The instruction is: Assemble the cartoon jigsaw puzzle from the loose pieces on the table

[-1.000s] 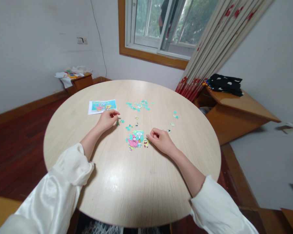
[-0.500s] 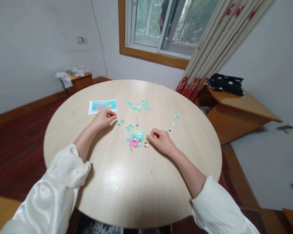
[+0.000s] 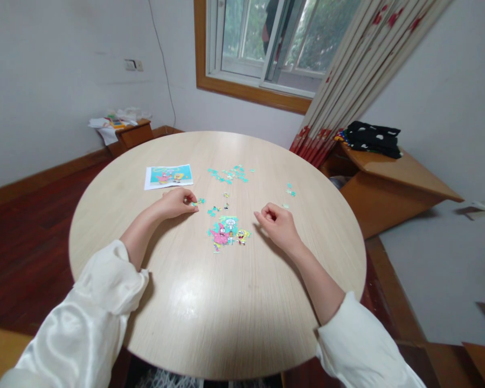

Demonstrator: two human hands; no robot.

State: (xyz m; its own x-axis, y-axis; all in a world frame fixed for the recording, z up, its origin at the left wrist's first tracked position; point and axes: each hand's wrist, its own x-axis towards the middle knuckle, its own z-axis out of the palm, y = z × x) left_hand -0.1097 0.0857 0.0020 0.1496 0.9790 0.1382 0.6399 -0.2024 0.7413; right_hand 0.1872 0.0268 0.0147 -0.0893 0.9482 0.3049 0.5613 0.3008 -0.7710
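Note:
A partly joined jigsaw puzzle (image 3: 222,234) lies on the round wooden table (image 3: 210,312), showing a pink starfish, a pale blue-green figure and a yellow sponge character. My left hand (image 3: 178,202) is at a small group of puzzle pieces (image 3: 201,201) left of it, thumb and forefinger closed on a piece at the group's near edge. Right of the joined part, my right hand (image 3: 278,225) hovers apart from it with curled fingers; nothing shows in them. A few loose pieces (image 3: 214,210) lie just above the joined part.
A printed reference picture (image 3: 168,177) lies at the back left. Several loose turquoise pieces (image 3: 230,174) are spread at the back centre, with a few more pieces (image 3: 291,191) at the right. Beyond the table stand a wooden cabinet (image 3: 388,194) and a curtain (image 3: 347,81).
My left hand has moved slightly right and down onto the small group of pieces. My right hand has drawn away to the right from the joined puzzle, uncovering its yellow character's edge.

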